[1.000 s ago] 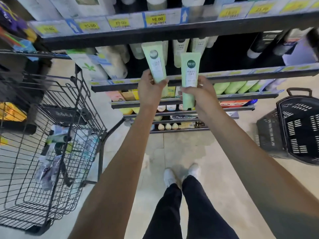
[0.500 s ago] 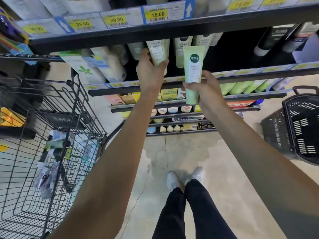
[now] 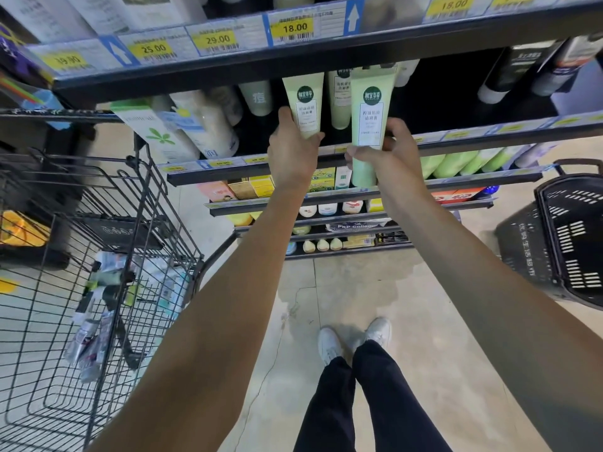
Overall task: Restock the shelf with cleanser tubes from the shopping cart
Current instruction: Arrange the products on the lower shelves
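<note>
Fingers of the left hand (image 3: 293, 151) are curled round the lower end of a pale green cleanser tube (image 3: 305, 104), thumb on its left edge, holding it upright at the mouth of the shelf (image 3: 489, 138). Beside it, the right hand (image 3: 390, 154) pinches a second green tube (image 3: 370, 122): thumb across the front low down, the other fingers wrapped behind its right edge. That tube also stands upright, its bottom end hanging below the shelf's front rail and its top close under the shelf above. The two tubes sit just beside each other without touching, as far as I can see.

So that is two matching tubes in hand, one per hand, each with a round dark green badge and a white label. Behind and between them a third tube of the same pale colour (image 3: 339, 99) stands on the shelf. Further left on that level I count three white tubes leaning, then a white box with a green leaf print (image 3: 153, 132).

Yellow price tags run along the upper shelf edge; the four I can read say 19.00, 25.00, 29.00 and 18.00 (image 3: 295, 27).

To the left stands one black wire shopping cart (image 3: 98, 203), with a small jumble of tubes and packets on its floor, too tangled to count. To the right sits one black plastic basket (image 3: 564, 236).
</note>
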The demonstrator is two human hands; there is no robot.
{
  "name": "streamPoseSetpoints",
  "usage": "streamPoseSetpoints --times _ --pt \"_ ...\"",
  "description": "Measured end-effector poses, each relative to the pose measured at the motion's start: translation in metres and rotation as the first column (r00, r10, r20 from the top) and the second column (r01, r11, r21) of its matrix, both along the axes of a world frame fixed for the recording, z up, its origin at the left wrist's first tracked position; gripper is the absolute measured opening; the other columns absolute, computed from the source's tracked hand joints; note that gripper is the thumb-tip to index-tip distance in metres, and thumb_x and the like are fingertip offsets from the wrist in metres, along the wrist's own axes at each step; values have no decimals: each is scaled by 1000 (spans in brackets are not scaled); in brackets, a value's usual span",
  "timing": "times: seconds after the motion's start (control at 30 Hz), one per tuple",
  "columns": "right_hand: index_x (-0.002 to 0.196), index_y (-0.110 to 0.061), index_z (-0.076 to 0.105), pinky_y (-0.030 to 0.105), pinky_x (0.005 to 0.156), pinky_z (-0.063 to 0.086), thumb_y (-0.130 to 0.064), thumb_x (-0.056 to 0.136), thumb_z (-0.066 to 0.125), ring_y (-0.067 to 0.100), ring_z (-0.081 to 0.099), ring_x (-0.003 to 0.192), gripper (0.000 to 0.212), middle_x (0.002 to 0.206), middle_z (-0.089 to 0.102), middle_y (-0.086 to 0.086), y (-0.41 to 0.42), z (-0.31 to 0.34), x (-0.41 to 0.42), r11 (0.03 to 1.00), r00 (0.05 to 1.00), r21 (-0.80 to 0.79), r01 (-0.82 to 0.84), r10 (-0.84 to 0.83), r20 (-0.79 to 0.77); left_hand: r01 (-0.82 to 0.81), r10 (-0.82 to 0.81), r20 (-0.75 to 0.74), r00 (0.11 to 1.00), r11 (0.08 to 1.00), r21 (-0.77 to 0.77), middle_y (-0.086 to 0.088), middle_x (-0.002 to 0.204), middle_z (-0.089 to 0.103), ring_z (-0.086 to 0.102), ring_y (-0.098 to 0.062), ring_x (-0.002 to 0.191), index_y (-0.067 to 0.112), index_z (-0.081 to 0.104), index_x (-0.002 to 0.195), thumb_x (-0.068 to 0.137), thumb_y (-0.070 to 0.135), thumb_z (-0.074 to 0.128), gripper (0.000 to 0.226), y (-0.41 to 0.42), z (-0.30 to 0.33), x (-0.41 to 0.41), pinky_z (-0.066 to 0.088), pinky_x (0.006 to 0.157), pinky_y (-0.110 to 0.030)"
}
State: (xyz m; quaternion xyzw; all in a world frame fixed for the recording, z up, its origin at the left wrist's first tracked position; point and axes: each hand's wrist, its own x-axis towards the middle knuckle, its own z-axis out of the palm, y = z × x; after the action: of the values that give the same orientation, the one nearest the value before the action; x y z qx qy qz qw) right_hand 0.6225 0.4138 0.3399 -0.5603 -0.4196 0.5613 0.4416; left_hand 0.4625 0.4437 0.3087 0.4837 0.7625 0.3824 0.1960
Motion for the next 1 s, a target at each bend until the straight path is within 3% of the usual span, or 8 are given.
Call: streamPoseSetpoints --times 0.17,0.33,0.47,0.6,0.67,0.77,0.87,1.0 --pt "124 -16 57 22 85 56 -7 83 83 3 71 100 50 113 75 -4 6 9 -3 996 998 92 -5 -2 67 25 -25 -14 1000 1000 -3 -4 102 71 70 -27 90 13 49 113 85 28 81 44 -2 -1 -1 60 73 -48" --pt "123 -16 57 32 92 59 -9 80 85 6 72 101 51 111 75 -2 16 18 -5 985 986 171 -32 3 169 69 -69 -36 997 997 -26 -3 106 71 70 -27 93 14 48 115 87 30 79 45 -5 0 -4 60 75 -49" --pt "122 -20 57 36 92 59 -15 78 88 6 68 101 53 106 71 -12 23 19 -11 980 962 198 -27 -28 271 113 -117 -51 992 991 -75 -2 106 71 69 -27 94 17 47 121 85 38 79 52 -8 2 -12 60 76 -50" --pt "120 -21 57 40 93 58 -17 77 89 8 67 103 54 104 70 -15 28 18 -14 977 946 213 6 -75 316 159 -194 -272 943 976 -148 -8 111 71 67 -33 103 13 52 129 88 50 73 60 -16 -1 -27 54 91 -51" --pt "119 -21 57 39 95 57 -17 77 89 9 66 104 52 104 70 -16 30 17 -16 973 938 230 20 -98 331 175 -233 -373 898 968 -182 -9 112 72 66 -33 106 11 60 125 90 53 71 56 -21 -6 -40 50 97 -48" --pt "117 -21 57 30 90 57 -16 80 88 4 67 99 49 99 69 -16 34 16 -21 965 936 258 38 -125 328 230 -290 -401 869 954 -193 -8 100 73 66 -30 98 14 70 107 89 48 74 38 -25 -15 -56 49 95 -44" --pt "111 -23 54 22 82 56 -18 81 87 5 68 93 46 97 70 -11 40 15 -24 958 925 284 32 -136 354 267 -317 -409 856 948 -175 -6 102 73 65 -28 100 16 72 109 88 41 76 32 -26 -21 -62 47 98 -43" --pt "111 -19 54 32 87 58 -22 79 88 16 68 97 46 103 70 -2 49 8 -28 953 883 302 -9 -134 450 260 -299 -468 832 954 -149 -6 107 70 60 -28 104 15 71 114 92 35 74 30 -26 -26 -63 37 98 -41"
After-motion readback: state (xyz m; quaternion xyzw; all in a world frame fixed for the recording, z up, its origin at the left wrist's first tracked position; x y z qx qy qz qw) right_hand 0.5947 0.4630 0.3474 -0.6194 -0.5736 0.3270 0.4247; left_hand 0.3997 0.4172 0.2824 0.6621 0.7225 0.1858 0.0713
